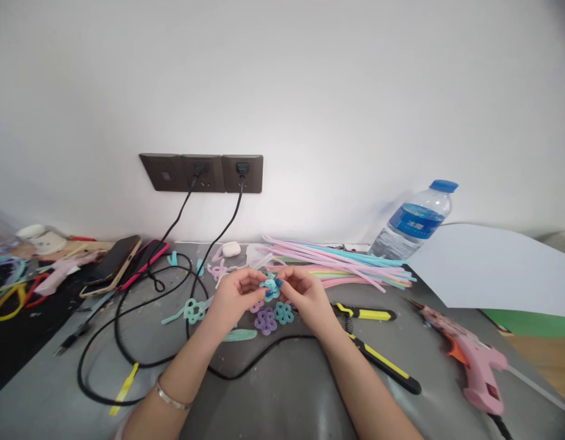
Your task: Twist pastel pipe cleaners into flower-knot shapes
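Note:
Between my two hands is a light-blue pipe-cleaner flower (270,287), raised just above the grey table. The fingertips of my left hand (237,297) pinch it from one side, and those of my right hand (306,296) from the other. Below the hands lie a purple pipe-cleaner flower (265,321) and a teal one (284,313); a pink one (256,307) is partly hidden by my fingers. Left of my left wrist rests a mint-green flower (193,311) with a long stem. A mint strip (239,335) lies by my left forearm.
Pastel pipe cleaners (328,260) are piled near the wall. Yellow-black pliers (383,360) lie beside my right forearm, with a pink glue gun (479,366) farther right. A tilted water bottle (415,220) stands behind white paper (498,269). Black cables (121,330) loop across the left, near phones (112,263).

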Tool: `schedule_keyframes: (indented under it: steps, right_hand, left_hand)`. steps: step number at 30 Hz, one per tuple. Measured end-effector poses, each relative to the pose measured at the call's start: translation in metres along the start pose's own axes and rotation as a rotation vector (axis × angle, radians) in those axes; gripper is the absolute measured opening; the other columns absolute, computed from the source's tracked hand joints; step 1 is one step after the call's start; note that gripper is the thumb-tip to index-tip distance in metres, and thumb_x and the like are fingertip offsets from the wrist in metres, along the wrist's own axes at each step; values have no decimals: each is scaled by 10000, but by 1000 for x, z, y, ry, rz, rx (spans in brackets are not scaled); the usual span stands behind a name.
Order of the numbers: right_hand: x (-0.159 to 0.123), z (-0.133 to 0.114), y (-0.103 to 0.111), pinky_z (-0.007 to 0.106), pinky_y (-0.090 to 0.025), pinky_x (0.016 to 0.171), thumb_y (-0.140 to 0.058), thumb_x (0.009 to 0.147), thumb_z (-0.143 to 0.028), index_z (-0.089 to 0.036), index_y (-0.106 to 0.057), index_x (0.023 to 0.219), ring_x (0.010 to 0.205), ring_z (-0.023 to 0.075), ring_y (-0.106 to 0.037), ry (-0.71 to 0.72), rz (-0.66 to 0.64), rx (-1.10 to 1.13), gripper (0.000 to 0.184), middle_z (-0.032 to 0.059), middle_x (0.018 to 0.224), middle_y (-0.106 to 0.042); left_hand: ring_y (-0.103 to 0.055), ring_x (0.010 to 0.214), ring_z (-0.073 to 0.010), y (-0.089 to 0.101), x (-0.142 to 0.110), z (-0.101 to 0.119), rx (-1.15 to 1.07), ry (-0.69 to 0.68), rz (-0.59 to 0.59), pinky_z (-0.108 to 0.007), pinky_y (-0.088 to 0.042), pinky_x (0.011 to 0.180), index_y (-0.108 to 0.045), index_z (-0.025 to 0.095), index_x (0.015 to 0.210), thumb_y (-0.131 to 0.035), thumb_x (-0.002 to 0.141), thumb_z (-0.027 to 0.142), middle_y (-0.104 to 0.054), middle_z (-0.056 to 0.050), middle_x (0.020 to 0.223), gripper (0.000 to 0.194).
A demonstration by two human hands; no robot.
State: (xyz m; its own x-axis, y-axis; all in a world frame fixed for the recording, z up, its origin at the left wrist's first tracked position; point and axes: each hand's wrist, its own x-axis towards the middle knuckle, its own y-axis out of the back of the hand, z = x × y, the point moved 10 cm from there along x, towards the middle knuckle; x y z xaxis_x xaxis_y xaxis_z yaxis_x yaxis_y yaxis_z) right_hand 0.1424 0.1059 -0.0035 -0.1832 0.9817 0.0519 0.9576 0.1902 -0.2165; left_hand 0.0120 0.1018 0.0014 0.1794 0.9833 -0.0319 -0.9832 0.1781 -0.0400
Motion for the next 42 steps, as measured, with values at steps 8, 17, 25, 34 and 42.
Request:
schedule_keyframes:
  steps: [8, 17, 25, 34, 42]
  right_hand:
    - [-2, -9, -1, 266, -403, 542, -712, 772, -352, -192, -646, 760, 570, 133, -502, 92, -48, -177, 174, 4, 696, -589]
    - [-2, -10, -1, 274, -406, 563, -709, 788, -323, -190, -675, 744, 601, 151, -518, 120, -86, -273, 144, 14, 684, -608]
    - [2, -2, 2, 284, -411, 548, -719, 769, -336, -193, -682, 737, 584, 155, -524, 87, -76, -254, 151, 14, 663, -614]
    - [3, 12, -2, 261, -436, 516, -743, 731, -488, -193, -645, 816, 571, 142, -546, -14, -65, -133, 322, 3, 681, -608]
    - [1, 23, -5, 226, -340, 497, -779, 671, -572, -174, -623, 767, 518, 91, -440, -112, -64, -58, 439, -39, 618, -514]
  left_hand:
    - [-653, 640, -148, 1, 0, 0, 26, -16, 23, -246, -522, 611, -686, 149, 769, -770, 641, 201, -717, -27, 701, 162]
    - [-669, 657, -159, 1, 2, -11, -22, 40, 21, -247, -525, 607, -687, 147, 768, -800, 603, 200, -726, -32, 712, 206]
    - [-620, 592, -126, 1, 2, -14, -24, 59, 26, -224, -489, 562, -673, 139, 752, -793, 598, 183, -682, -4, 657, 200]
    - [-594, 651, -135, 14, 1, -9, -75, -39, 158, -216, -458, 580, -651, 152, 775, -778, 630, 239, -645, 8, 690, 211]
    - [-595, 711, -125, 10, -1, -6, -186, -97, 197, -207, -473, 646, -635, 164, 764, -782, 624, 201, -638, 24, 734, 206]
